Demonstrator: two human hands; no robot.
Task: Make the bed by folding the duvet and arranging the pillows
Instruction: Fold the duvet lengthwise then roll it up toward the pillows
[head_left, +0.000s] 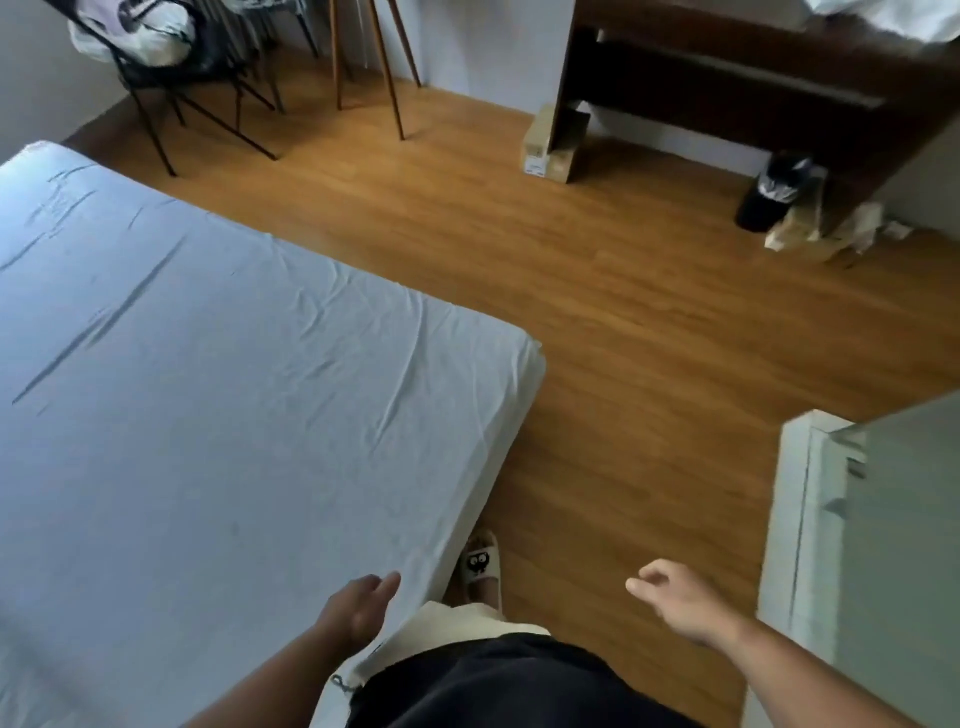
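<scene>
This is a bedroom at home: a bed, a wood floor, a chair, and a dark table.

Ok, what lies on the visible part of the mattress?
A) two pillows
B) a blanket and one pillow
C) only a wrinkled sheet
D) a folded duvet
C: the mattress carries only its wrinkled pale sheet; nothing else lies on the part in view.

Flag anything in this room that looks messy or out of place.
The bed sheet lies bare and creased, with long wrinkles running across it. Beside the black bin under the desk, crumpled paper sits loose on the floor. Nothing looks spilled or broken.
</scene>
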